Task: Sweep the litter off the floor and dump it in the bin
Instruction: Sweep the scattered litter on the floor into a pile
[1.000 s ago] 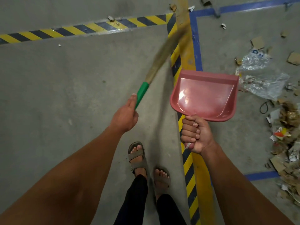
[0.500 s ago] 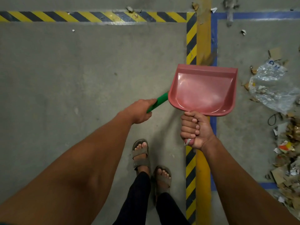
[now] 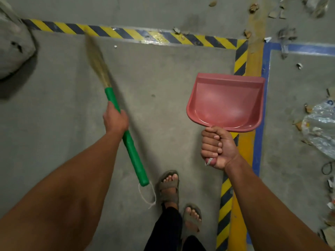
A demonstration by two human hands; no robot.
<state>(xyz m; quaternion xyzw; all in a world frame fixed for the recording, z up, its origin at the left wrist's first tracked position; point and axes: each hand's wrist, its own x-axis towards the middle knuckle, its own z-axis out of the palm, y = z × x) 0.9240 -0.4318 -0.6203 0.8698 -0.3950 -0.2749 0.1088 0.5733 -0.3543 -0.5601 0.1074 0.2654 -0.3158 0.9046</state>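
Note:
My left hand (image 3: pixel 115 119) grips the green handle of a straw broom (image 3: pixel 126 138), with the bristles (image 3: pixel 97 60) pointing up and away to the far left. My right hand (image 3: pixel 216 147) grips the handle of an empty pink dustpan (image 3: pixel 226 101), held flat above the floor with its mouth facing away from me. Litter lies along the right edge: a crumpled clear plastic bag (image 3: pixel 321 125) and cardboard and paper scraps (image 3: pixel 330 220). Small scraps (image 3: pixel 251 7) dot the far floor. No bin is in view.
Yellow-and-black hazard tape (image 3: pixel 137 34) runs across the far floor and down past my right arm, beside a yellow stripe (image 3: pixel 253 62) and blue line (image 3: pixel 263 73). A grey lumpy mass (image 3: pixel 12 49) sits at the far left. My sandalled feet (image 3: pixel 169 185) stand below.
My left hand has swung the broom from behind the dustpan out to the left, so its whole green handle shows. The view has shifted left; the litter now sits at the right edge.

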